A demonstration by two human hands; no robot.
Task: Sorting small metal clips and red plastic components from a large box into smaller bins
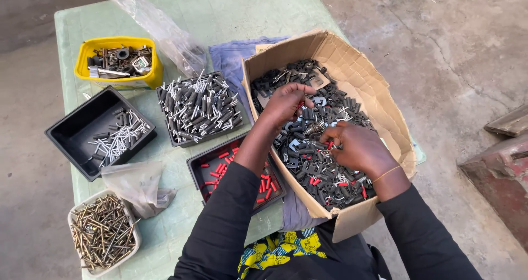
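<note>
Both hands are working inside the cardboard box [352, 65] at centre right of the frame. It is sitting open on the green table [220, 10], partly over a blue cloth [231, 54], and is filled with a mixed heap of small parts [313, 170] – black plastic pieces, grey metal bits, a few red ones.

The left hand [286, 104] is hovering over the upper middle of the heap with its fingers curled in narrowly, tips bunched and pointing down at the parts; what it is pinching, if anything, is too small to tell. The right hand [360, 148] is resting on the heap in the middle of the box, fingers bent and close together, touching the parts – cannot tell whether it is gripping one.

Left of the box, 5 containers are sitting on the table:
- yellow tub [88, 51] with metal hardware, upper left
- black tray [69, 128] with a few black-and-silver pins, left
- black tray of pins [201, 109], centre, nearly full
- tray of red pieces [199, 170], just beside the box, partly under the left forearm
- white tub of screws [102, 233], lower left

A clear plastic bag [159, 24] is lying at the top, another crumpled bag [137, 186] near the screws.
</note>
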